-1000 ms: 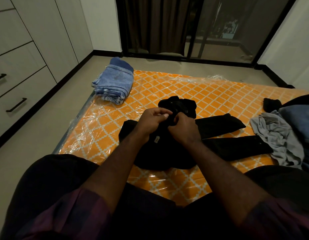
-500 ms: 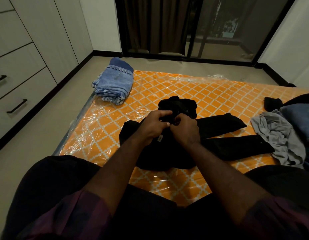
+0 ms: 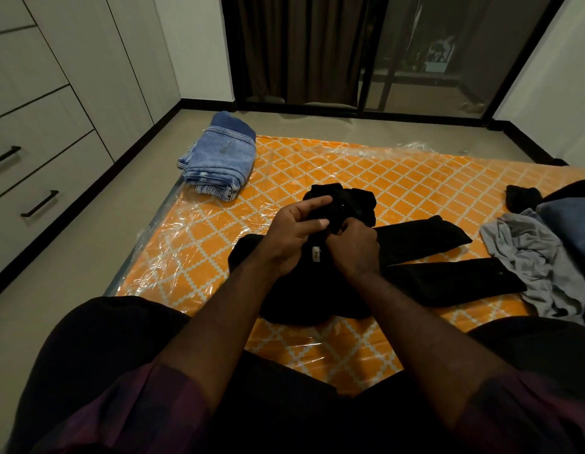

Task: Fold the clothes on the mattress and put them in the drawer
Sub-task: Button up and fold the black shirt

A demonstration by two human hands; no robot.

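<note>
A black long-sleeved garment (image 3: 425,257) lies spread on the orange, plastic-wrapped mattress (image 3: 399,172), its two sleeves stretching to the right. My left hand (image 3: 291,234) and my right hand (image 3: 353,247) meet at its collar, both pinching the black cloth beside a small white label (image 3: 316,253). A folded stack of blue jeans (image 3: 219,158) sits at the mattress's far left corner. The drawers (image 3: 39,152) with black handles are in the cupboard wall on the left, all closed.
A crumpled grey garment (image 3: 540,260) and a dark and blue pile (image 3: 569,217) lie at the mattress's right edge. Bare floor runs between mattress and cupboards. A curtained glass door stands at the back. My dark-trousered knees fill the foreground.
My left hand's fingers have lifted and spread a little over the collar. Both hands stay at the same spot on the black garment.
</note>
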